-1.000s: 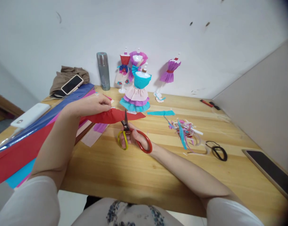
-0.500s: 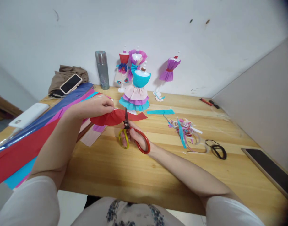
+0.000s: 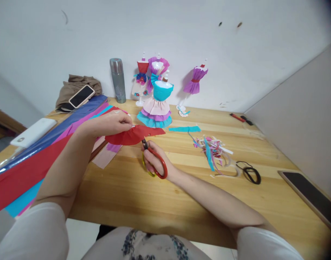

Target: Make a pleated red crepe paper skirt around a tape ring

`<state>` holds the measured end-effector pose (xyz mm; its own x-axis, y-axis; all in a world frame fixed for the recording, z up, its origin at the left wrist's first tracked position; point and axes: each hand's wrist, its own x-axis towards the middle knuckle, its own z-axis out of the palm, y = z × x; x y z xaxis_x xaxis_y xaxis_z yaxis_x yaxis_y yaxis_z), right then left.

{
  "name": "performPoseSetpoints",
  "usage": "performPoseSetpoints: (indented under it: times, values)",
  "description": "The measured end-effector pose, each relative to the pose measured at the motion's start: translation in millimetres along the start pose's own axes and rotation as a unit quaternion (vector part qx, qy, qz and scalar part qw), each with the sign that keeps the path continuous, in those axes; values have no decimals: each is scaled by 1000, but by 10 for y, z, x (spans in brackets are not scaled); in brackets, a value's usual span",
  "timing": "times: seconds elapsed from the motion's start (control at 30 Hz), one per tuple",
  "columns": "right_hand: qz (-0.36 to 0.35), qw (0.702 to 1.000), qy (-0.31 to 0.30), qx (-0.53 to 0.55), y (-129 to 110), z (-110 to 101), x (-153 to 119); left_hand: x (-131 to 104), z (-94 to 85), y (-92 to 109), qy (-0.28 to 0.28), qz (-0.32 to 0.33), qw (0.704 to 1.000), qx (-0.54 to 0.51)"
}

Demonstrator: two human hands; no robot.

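Note:
My left hand [image 3: 118,121] pinches a gathered piece of red crepe paper [image 3: 127,137] above the table. The paper's narrower tail stretches right, in front of a small dress form [image 3: 163,94] with a blue, pink and purple tiered skirt. My right hand [image 3: 153,157] is closed around scissors [image 3: 162,167] with one red and one yellow handle loop. Their blades are mostly hidden behind the red paper, at its lower right edge. Beyond my left hand stand several more dress forms, among them one in a purple dress [image 3: 195,81].
Long crepe paper sheets [image 3: 32,162] lie along the left side. A flask [image 3: 117,81] stands near the wall. Paper scraps [image 3: 212,150], a blue strip [image 3: 184,129] and a black cord [image 3: 252,174] lie right of my hands. A phone [image 3: 308,195] rests at the far right.
The scissor handles have come closer together, and the blades have gone from open and showing in front of the paper to mostly hidden. The paper's right tail has shifted slightly left.

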<state>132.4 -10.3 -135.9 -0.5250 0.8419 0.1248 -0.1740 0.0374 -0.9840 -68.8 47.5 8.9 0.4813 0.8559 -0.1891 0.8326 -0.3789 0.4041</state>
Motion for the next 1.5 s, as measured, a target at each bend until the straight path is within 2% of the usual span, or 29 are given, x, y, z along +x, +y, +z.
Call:
performPoseSetpoints:
  times: [0.17, 0.4, 0.6, 0.77, 0.93, 1.07, 1.17, 1.27, 1.37, 1.43, 1.5]
  values:
    - [-52, 997, -43, 44, 35, -15, 16, -11, -12, -14, 0, 15, 1000, 24]
    - [-48, 995, -58, 69, 1, -9, 12, -3, -5, -60, -36, 59, 996, 54]
    - [-59, 991, -71, 93, 21, -9, 13, -10, -24, -30, -43, 51, 996, 62]
    - [-67, 992, -67, 85, 33, -19, 18, -30, -36, -8, -33, 50, 996, 69]
    - [-44, 993, -64, 84, 8, -13, 11, -29, -19, 8, -45, 64, 996, 47]
    - [-11, 998, -30, 58, 8, 18, -12, -14, 9, -1, -56, 88, 994, 37]
    - [14, 1000, -6, 25, 5, 31, -21, -14, 5, -3, -51, 84, 994, 43]
    - [28, 999, 10, -32, -100, -20, -2, -40, -46, -10, -34, 70, 996, 41]
    - [16, 985, 0, -173, -342, -164, 38, -99, -143, -51, -1, 45, 998, 32]
    - [-10, 942, -42, -332, -523, -279, 61, -155, -213, -90, 27, 26, 999, 19]
    - [16, 882, -98, -461, -654, -365, 69, -216, -266, -120, 62, 16, 998, 1]
